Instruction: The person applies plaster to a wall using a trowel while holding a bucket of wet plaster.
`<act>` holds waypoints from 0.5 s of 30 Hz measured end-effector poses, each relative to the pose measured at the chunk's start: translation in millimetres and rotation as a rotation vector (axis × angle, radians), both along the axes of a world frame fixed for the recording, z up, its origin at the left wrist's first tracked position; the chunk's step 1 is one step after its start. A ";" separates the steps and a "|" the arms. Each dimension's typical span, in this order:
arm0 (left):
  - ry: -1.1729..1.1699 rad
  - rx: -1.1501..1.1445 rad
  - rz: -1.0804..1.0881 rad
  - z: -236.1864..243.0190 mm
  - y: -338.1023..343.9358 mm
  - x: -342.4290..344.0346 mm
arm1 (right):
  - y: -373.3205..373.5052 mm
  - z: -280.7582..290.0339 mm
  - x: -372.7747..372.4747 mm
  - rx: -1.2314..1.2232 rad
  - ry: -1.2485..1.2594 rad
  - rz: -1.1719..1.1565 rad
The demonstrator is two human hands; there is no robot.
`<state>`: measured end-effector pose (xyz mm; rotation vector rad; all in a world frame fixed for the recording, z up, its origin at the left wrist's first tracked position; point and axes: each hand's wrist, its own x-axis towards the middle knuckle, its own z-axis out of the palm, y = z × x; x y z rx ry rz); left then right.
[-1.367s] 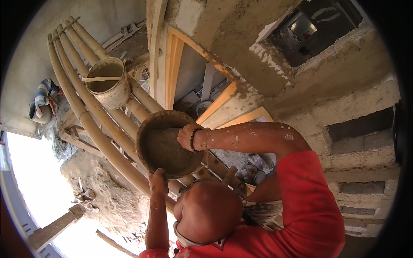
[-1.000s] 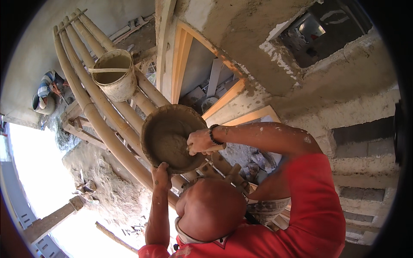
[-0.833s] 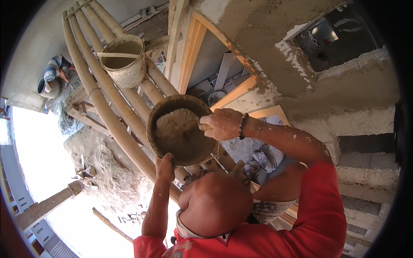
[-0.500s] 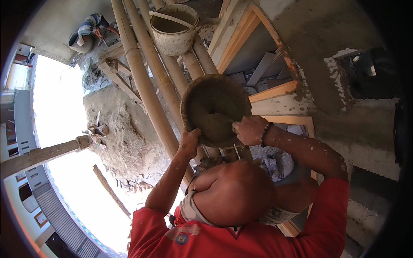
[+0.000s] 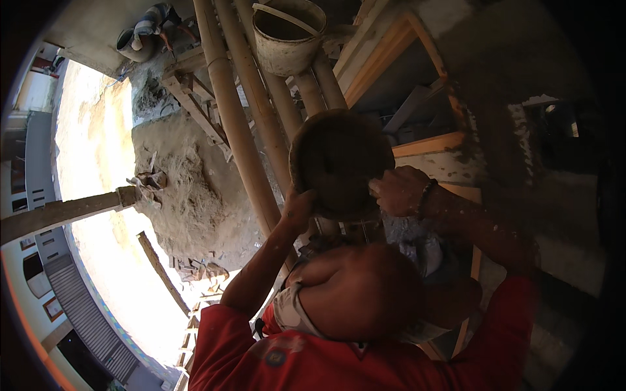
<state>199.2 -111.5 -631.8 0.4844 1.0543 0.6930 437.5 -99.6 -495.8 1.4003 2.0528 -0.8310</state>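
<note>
A round, dark basin (image 5: 295, 156) with wet grey mortar in it rests on or just above the bamboo poles in front of me. My left hand (image 5: 298, 207) is closed on its near left rim, thumb over the edge. At the near right side of the basin, my right hand (image 5: 402, 191) is closed, fingers curled in over the rim. Whatever it holds is hidden in the shade. Beyond the basin stands a mortar-stained bucket (image 5: 285, 55) with a flat strip across its mouth.
Bamboo poles (image 5: 229, 111) run away from me as a raised platform. Orange wooden frames (image 5: 427, 144) line the wall on the right. Far below on the left are a sand heap (image 5: 186, 186) and a concrete beam (image 5: 72, 214). Another person (image 5: 151, 21) bends beside a tub.
The view has shifted, so the scene sits farther right, and the picture is darker. My right hand has moved slightly toward the rim; my left hand keeps its hold on the basin.
</note>
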 end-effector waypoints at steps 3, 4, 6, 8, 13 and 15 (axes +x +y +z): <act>0.079 0.014 -0.071 -0.9 2.7 13.8 | 3.6 47.7 29.5 0.239 -0.049 -0.137; 0.127 0.012 -0.048 -4.8 1.1 4.1 | 12.1 34.5 33.4 0.389 -0.036 -0.116; 0.129 0.021 -0.128 -9.8 4.9 16.7 | 11.0 8.3 62.8 0.532 -0.182 -0.033; 0.152 0.021 -0.096 -12.9 2.9 13.8 | 16.5 -7.5 55.4 0.586 -0.261 0.058; 0.142 0.091 -0.045 -11.7 -3.6 22.0 | -7.2 -42.6 23.7 0.211 -0.157 -0.144; 0.257 0.238 -0.016 -30.0 -9.6 32.1 | -18.9 -54.9 21.3 0.091 -0.042 -0.263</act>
